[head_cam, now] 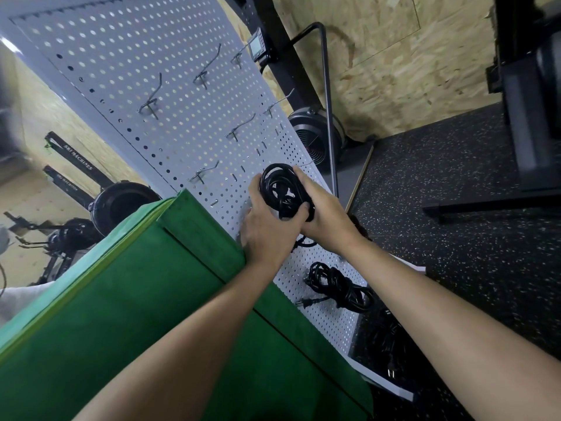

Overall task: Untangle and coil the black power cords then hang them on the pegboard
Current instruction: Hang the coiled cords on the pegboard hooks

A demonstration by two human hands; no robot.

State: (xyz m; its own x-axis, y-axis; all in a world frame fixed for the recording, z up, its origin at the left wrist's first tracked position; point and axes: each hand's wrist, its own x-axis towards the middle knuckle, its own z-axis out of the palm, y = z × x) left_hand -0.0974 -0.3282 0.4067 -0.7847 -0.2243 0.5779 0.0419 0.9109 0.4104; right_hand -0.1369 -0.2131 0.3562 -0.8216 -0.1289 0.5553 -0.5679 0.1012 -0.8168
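Pegboard, grey and perforated, slanting across the view from upper left to lower right, its right edge bordering a black speckled floor. Green fabric box filling the lower left, its upper corner just beside the left wrist and overlapping the board's left side. Both bare forearms stretched forward from the bottom, converging at mid-frame. Left hand back-up, thumb raised along the left side of a coiled black cord, fingers curled beneath the bundle. Right hand gripping the same coil from the right, one finger extended along its upper rim, thumb pressed across the lower loops. Coil held against or just in front of the board's face; contact impossible to judge. Second coiled cord lying on the board lower down, well apart from the hands, its pronged plug pointing left. More black cord on the floor just past the board's right edge, dim and hard to read. Bare metal hooks scattered above and left of the held coil, nearest hook near the left thumb, with open perforated surface between them. Wide stretch of floor to the right.
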